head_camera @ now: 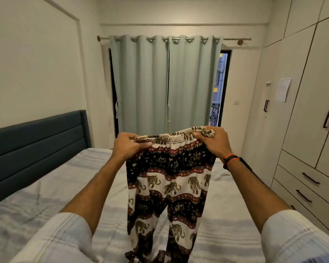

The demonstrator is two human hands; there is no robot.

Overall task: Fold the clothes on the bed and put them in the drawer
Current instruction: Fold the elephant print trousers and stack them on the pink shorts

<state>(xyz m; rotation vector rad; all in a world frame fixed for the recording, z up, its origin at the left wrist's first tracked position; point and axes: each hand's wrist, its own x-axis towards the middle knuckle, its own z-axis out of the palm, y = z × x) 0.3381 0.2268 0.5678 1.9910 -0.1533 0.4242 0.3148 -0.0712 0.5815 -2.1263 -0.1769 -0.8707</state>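
Note:
A pair of elephant-print trousers (169, 188), black, cream and red, hangs upright in front of me over the bed (55, 188). My left hand (128, 146) grips the left end of the elastic waistband. The right end of the waistband is bunched in my right hand (213, 142). Both legs hang down, and their lower ends reach the bedsheet at the bottom of the view. The drawers (308, 185) are in the wardrobe unit on the right, all closed.
The bed has a striped pale sheet and a dark blue headboard (36, 149) on the left. Closed grey-green curtains (165, 82) cover the far wall. Tall wardrobe doors (311, 92) stand above the drawers on the right.

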